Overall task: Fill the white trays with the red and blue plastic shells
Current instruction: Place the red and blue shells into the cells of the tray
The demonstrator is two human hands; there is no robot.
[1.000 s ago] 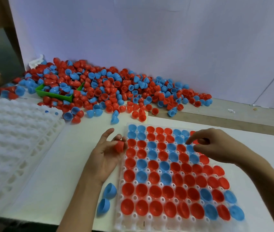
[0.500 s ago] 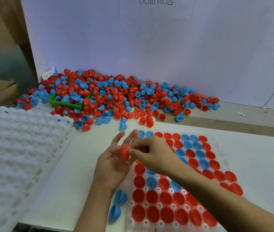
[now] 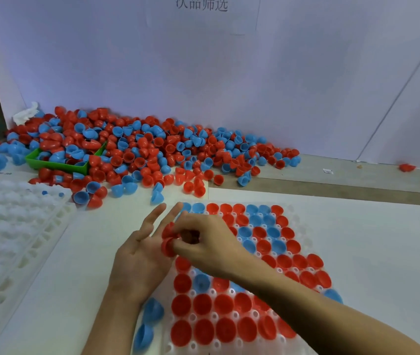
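Now the small red plastic half-shells [image 3: 169, 239], previously held by the left hand [image 3: 139, 262] alone, are being pinched by the right hand [image 3: 203, 244] beside the nearly full white moulded tray [image 3: 306, 260], indicating imminent placement.

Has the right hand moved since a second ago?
Yes. The right hand has crossed the filled tray from its far right part to its left edge, where its fingers now pinch the red shell at the left hand.
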